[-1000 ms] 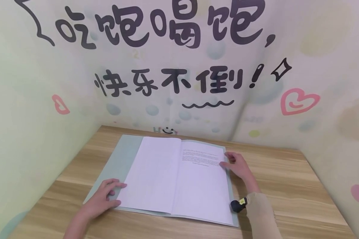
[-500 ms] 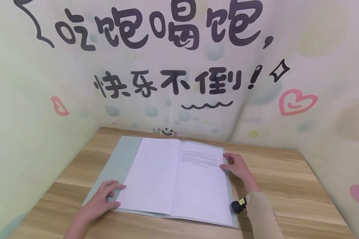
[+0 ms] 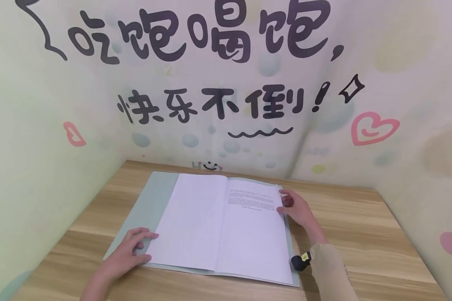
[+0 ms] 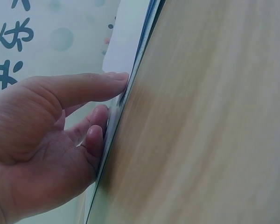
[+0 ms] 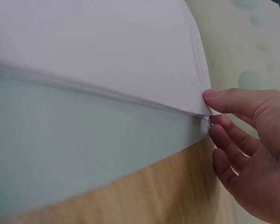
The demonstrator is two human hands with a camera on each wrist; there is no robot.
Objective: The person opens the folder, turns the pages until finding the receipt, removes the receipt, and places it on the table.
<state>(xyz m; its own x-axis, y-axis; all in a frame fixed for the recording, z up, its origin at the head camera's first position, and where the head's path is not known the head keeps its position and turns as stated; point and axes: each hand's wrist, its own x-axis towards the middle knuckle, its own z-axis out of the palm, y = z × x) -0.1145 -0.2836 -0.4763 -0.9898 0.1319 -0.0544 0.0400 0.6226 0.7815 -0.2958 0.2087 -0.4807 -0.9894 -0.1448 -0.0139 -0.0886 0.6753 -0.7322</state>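
A booklet with a pale blue-green cover (image 3: 156,200) lies open on the table. Its left page (image 3: 192,217) is blank, and its right page (image 3: 254,242) carries a few lines of small print near the far end. At the right page's outer edge, towards its far corner, my right hand (image 3: 297,209) pinches the paper: in the right wrist view the thumb (image 5: 214,98) is on top and the index finger under the sheet's corner. My left hand (image 3: 126,253) rests with loosely bent fingers on the near left part of the cover, fingertips and thumb at the left page's edge.
The wood-grain table (image 3: 361,238) meets a wall (image 3: 218,146) printed with large characters, hearts and dots behind the booklet. A side wall (image 3: 41,167) rises at the left. A small black device (image 3: 300,262) with a yellow label sits at the right sleeve (image 3: 329,267).
My right hand's index finger has shifted slightly away from me along the page edge, and the page's far right corner now lifts a little. My left hand stays in place.
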